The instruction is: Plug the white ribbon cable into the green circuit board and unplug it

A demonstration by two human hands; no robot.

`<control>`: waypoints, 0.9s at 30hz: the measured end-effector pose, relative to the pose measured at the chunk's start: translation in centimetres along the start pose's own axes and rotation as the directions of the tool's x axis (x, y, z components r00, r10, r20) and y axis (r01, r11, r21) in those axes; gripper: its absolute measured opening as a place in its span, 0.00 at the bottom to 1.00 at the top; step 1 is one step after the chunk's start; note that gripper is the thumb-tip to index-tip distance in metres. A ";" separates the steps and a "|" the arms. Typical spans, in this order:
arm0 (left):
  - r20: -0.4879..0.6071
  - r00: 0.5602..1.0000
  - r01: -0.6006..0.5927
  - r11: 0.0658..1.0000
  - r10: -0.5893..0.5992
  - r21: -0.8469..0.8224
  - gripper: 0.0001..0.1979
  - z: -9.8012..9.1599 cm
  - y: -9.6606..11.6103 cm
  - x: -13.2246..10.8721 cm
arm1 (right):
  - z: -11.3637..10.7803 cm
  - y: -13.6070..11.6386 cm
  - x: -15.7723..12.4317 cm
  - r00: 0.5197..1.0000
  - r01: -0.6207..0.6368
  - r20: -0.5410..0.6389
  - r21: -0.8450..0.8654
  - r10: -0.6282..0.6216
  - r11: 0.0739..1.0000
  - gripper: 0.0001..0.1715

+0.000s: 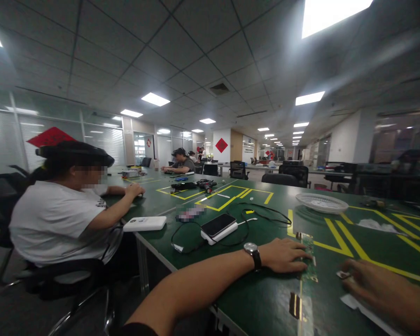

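Note:
On the green tabletop (243, 298), my left hand (283, 255) lies palm down with its fingers stretched over a narrow green circuit board (308, 242). A wristwatch with a black strap is on that wrist. A clear strip with a brown-black patch (295, 305) runs from the board toward me. To the right, my right hand (374, 284) is slightly blurred, its fingertips pinched on a small white piece (342, 275) too small to name. Under that hand lies a white sheet (366, 312), partly covered by it.
A phone (219, 225) lies on a white power bank (220, 235), with a black cable (269, 207) nearby. Farther back are a white plastic basket (322, 203) and crumpled white paper (378, 226). A co-worker (66, 205) sits at left beside another white device (145, 224).

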State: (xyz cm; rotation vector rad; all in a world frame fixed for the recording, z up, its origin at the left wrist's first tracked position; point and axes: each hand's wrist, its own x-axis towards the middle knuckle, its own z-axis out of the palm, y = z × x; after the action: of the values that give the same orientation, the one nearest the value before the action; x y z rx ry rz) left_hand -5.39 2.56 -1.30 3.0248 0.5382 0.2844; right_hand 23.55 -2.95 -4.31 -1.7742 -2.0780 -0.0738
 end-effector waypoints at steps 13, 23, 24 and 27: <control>-0.056 0.993 0.102 0.991 -0.107 -0.083 0.21 -0.3 0.8 -0.6 | -2.2 -4.7 -1.0 0.997 0.023 0.068 0.134 -0.032 0.991 0.17; -0.069 0.994 0.077 0.995 -0.082 -0.067 0.22 0.0 0.7 -0.9 | -2.2 -7.6 -0.9 0.999 0.045 -0.023 0.148 -0.042 0.988 0.09; -0.067 0.994 0.081 0.995 -0.086 -0.063 0.22 -0.1 0.8 -1.0 | -2.1 -7.6 -0.8 0.998 0.056 -0.031 0.160 -0.052 0.986 0.09; -0.065 0.994 0.089 0.995 -0.092 -0.053 0.21 -0.2 0.9 -1.0 | -1.8 -7.7 -0.7 0.996 0.080 -0.054 0.196 -0.071 0.977 0.07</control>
State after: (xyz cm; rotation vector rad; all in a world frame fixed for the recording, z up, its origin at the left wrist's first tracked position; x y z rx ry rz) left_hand -6.00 1.37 -1.16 2.9414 0.6610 0.3903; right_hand 16.76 -5.54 -1.25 -1.5616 -2.0422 0.0667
